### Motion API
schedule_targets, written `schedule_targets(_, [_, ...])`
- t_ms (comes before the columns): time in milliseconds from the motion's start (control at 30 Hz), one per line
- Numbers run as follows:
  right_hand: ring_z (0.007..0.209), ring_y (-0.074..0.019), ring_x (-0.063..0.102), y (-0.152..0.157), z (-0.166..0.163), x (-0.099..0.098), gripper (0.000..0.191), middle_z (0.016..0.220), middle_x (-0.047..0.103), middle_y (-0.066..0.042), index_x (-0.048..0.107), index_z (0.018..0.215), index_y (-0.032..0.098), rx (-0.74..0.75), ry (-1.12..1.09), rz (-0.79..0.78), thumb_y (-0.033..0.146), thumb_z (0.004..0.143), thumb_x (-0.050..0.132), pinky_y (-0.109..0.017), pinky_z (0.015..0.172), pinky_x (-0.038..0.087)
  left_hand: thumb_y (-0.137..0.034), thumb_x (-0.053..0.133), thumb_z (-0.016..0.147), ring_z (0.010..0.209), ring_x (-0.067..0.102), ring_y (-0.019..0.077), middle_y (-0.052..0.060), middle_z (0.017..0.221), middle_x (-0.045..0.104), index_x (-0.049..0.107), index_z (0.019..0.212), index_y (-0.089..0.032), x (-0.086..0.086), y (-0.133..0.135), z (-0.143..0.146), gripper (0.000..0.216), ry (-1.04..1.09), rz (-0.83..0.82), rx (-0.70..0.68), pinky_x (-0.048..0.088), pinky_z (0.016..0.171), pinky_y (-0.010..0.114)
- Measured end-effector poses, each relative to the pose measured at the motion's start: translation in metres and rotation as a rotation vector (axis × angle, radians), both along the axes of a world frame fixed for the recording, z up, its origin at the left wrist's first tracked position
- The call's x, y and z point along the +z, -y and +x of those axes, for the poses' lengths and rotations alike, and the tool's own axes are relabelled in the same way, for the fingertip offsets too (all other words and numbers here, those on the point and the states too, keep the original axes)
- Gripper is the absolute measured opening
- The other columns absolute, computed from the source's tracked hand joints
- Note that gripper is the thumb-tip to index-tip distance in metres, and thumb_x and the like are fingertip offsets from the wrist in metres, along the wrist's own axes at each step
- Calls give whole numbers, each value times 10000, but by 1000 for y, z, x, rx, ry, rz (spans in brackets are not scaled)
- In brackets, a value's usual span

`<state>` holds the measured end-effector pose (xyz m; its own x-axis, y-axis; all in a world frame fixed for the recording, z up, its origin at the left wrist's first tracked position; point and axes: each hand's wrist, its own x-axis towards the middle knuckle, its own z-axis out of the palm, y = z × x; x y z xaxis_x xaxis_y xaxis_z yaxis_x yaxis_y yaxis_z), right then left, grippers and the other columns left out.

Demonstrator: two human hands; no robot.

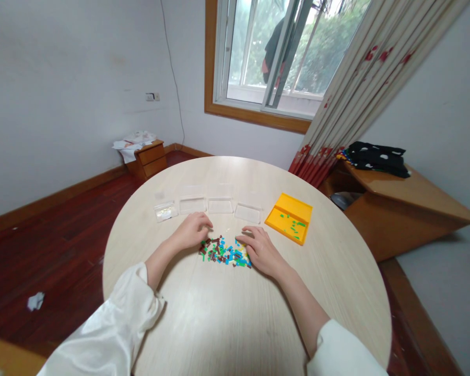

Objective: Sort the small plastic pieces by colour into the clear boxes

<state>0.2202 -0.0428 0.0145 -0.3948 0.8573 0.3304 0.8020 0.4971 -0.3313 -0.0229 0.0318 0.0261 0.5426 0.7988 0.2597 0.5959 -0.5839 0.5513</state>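
Note:
A pile of small toy building bricks in brown, green, blue and yellow lies on the round table between my hands. My left hand is at the upper left edge of the pile, its fingers loosely bent and apart, with nothing visible in them. On the other side, my right hand rests by the blue and yellow bricks. Its fingers are spread, and the fingertips reach the pile's right edge. Beyond it to the right lies an open yellow case with several green bricks inside.
Three clear plastic boxes, one of them the middle box, stand in a row behind my hands. Left of them, another clear box holds pale pieces. The round wooden table has a curved edge. A wooden cabinet stands at right.

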Motion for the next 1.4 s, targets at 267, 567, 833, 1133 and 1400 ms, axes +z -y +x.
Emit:
schedule_targets(267, [1125, -246, 427, -2, 1, 0, 409, 1188, 515, -134, 616, 1119, 169, -112, 37, 16, 42, 798, 396, -450, 955, 388, -97, 448, 692, 733, 580, 133, 43, 806, 692, 739, 835, -148, 17, -9, -36, 328, -9, -401, -173, 427, 704, 231])
schedule_targets(567, [1133, -241, 424, -3, 0, -3, 415, 1184, 517, -129, 611, 1132, 176, -90, 31, 9, 49, 803, 391, -440, 951, 394, -94, 456, 653, 707, 608, 134, 5, 826, 738, 720, 1001, -174, 23, -5, -44, 444, -190, -594, -173, 434, 674, 210])
schedule_targets(833, [1129, -248, 428, -4, 1, -6, 408, 1186, 518, -136, 605, 1141, 165, -80, 32, 10, 57, 808, 394, -447, 952, 400, -109, 427, 664, 702, 617, 141, 60, 847, 734, 733, 914, -113, 20, -6, -42, 394, -86, -415, -60, 449, 664, 218])
schedule_targets(1133, [1132, -246, 423, -5, 0, -8, 406, 1185, 510, -140, 600, 1140, 155, -70, 13, 14, 56, 808, 389, -445, 957, 399, -85, 435, 642, 895, 648, 179, 73, 1027, 708, 713, 998, -129, 10, -6, -37, 454, -204, -468, -94, 467, 822, 253])
schedule_targets(1400, [1136, -238, 421, -5, -1, -8, 414, 1189, 508, -132, 595, 1144, 161, -74, 21, 7, 51, 800, 391, -433, 964, 395, -91, 397, 676, 740, 641, 160, 70, 860, 731, 724, 932, -104, 17, -2, -32, 415, -186, -346, -23, 475, 730, 247])
